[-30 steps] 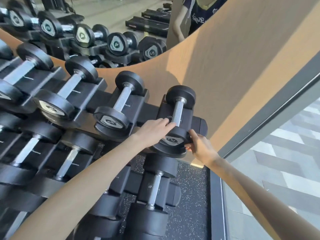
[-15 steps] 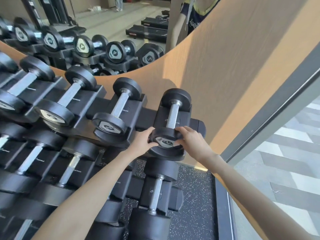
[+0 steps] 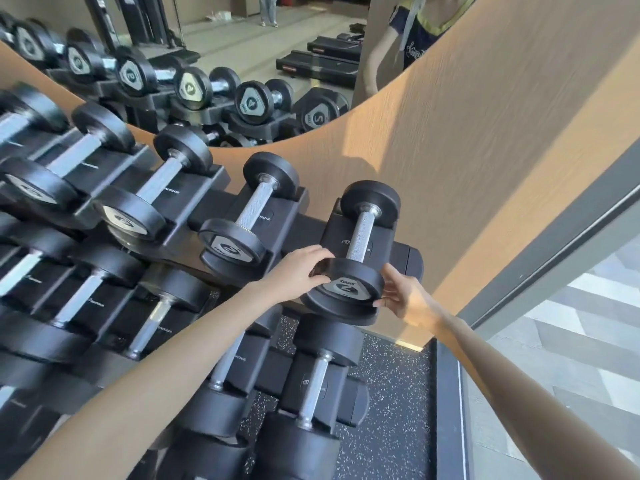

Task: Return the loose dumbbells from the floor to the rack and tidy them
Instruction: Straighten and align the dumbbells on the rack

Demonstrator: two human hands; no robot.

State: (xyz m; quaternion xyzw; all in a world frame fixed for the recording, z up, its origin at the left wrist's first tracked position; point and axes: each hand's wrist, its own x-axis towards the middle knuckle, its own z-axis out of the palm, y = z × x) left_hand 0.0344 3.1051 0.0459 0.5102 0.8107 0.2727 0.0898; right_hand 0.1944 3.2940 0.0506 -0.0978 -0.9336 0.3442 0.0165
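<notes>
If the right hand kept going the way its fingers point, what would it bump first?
The right hand points up and left at the near head of the dumbbell at the rack's end. It touches that head now, so it would meet it at once.

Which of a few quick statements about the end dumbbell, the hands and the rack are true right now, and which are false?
1. Both the left hand and the right hand hold the near head of the black rubber dumbbell with a steel handle. True.
2. That dumbbell hangs clear of the black metal rack. False: it lies along the top tier's rightmost cradle.
3. The left hand grips the steel handle. False: its fingers curl on the head's rim.
4. A wall mirror above the rack reflects dumbbells. True.
5. The cradle below is vacant. False: another dumbbell lies there.
</notes>
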